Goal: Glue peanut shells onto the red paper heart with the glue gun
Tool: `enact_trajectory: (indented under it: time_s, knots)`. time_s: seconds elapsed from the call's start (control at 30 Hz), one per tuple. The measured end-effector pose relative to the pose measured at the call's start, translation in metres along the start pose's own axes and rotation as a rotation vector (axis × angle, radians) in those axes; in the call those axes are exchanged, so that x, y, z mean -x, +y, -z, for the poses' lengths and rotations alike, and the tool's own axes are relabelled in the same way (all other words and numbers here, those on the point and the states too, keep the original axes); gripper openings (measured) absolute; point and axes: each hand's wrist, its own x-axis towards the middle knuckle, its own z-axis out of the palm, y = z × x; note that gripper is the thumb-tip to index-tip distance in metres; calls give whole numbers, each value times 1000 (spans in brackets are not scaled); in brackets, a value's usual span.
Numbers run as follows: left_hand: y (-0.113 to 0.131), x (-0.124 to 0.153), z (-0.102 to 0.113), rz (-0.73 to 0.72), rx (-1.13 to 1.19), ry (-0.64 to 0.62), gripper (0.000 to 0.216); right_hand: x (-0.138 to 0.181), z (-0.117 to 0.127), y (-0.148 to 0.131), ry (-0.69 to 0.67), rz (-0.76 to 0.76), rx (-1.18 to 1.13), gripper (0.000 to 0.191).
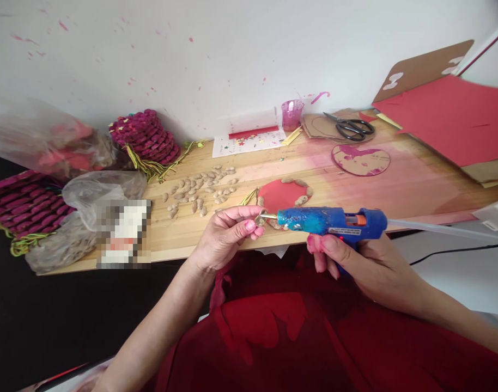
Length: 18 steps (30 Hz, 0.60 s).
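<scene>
My right hand [355,261] is closed round the handle of a blue hot glue gun [334,222], whose nozzle points left. My left hand [228,234] pinches a small pale shell [260,220] right at the nozzle tip. Just beyond them on the wooden table [396,185] lies a red paper disc [280,196] with shells glued along part of its rim. A scatter of several loose shells [200,191] lies to the left of the disc.
Scissors [353,128] rest on cardboard at the back. A pink-stained round disc [360,159], a pink cup [292,114], red paper sheets [453,117], a magenta woven piece [146,136] and plastic bags [89,201] also lie about.
</scene>
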Motion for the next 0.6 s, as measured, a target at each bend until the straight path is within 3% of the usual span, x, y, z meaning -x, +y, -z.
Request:
enact_trajectory:
  time_s: [0.4, 0.6]
  knots:
    - [-6, 0, 2, -4, 29, -49, 34, -1, -1, 6, 15, 25, -38, 31]
    - [-7, 0, 2, 7, 34, -86, 30, -4, -2, 2, 7, 10, -23, 39]
